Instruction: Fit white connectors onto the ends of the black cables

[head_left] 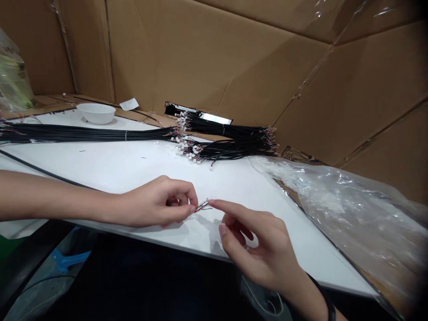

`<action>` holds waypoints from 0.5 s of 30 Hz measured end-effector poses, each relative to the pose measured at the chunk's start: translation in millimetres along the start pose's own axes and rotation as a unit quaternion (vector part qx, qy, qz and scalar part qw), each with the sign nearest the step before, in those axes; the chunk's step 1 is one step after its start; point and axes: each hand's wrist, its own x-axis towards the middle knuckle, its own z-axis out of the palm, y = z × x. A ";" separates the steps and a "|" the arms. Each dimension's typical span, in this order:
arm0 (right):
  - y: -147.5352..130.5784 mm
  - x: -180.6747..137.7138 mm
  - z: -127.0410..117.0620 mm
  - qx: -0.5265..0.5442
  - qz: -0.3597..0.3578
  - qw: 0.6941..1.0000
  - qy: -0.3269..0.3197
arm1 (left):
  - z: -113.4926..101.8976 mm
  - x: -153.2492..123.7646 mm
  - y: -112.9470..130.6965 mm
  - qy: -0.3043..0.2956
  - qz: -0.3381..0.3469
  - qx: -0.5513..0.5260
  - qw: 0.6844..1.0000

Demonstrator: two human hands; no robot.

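Observation:
Near the front edge of the white table, my left hand pinches a black cable close to its end. Thin coloured wires fan out from between the thumb and index finger, pointing right. The rest of the cable runs back to the left behind my forearm. My right hand has its index finger stretched out, its tip at the ends of those wires. Its thumb stands apart from that finger, and nothing shows between them.
Bundles of black cables with white connectors lie at the back, beside a long cable bundle on the left. A white bowl and a paper slip are behind. Clear plastic sheeting covers the right edge. Cardboard walls enclose the table.

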 end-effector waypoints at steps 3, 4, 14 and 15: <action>-0.7 0.3 -0.5 0.004 -0.005 1.000 -0.008 | 0.0 0.5 -1.8 0.003 0.013 0.008 1.000; -0.7 0.3 -0.6 0.005 -0.007 1.000 -0.010 | 0.0 0.4 -2.3 0.003 0.018 0.007 1.000; -1.0 0.3 -0.7 0.003 -0.007 1.000 -0.013 | -0.4 -1.3 -0.3 0.008 0.075 0.049 0.996; -0.9 0.2 -0.9 0.003 -0.008 1.000 -0.013 | -0.5 -1.0 -0.5 0.009 0.078 0.053 0.996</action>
